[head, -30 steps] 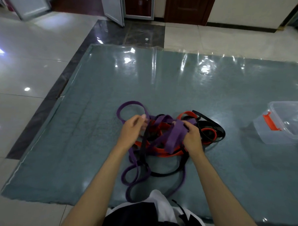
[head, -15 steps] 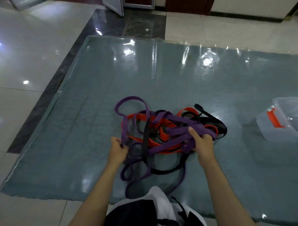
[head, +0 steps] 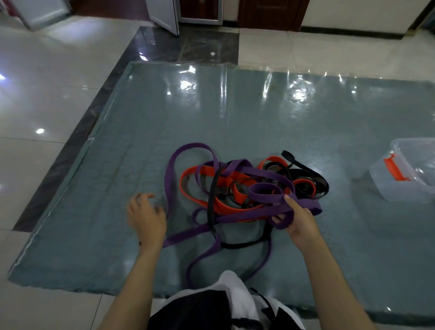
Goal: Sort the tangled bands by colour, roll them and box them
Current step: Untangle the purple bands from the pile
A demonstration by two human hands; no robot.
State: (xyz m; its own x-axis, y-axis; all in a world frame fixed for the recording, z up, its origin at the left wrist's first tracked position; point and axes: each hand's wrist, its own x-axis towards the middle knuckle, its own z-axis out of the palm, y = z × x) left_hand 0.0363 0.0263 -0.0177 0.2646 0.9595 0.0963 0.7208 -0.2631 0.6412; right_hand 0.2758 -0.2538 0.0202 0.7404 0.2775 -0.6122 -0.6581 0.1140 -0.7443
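The left hand (head: pixel 145 218) has just let go of the purple strand it pinched half a second ago; its fingers (head: pixel 142 198) now hover loosely spread, holding nothing, just left of the long purple elastic band (head: pixel 170 178). The right hand (head: pixel 299 223) keeps its grip, fingers curled round a gathered bunch of purple loops at the near right of the tangled pile of purple, orange and black bands (head: pixel 238 187) on the plastic-covered teal mat (head: pixel 238 116). Sorting looks barely begun. Far right, the clear plastic storage box with orange clips (head: pixel 408 181) waits.
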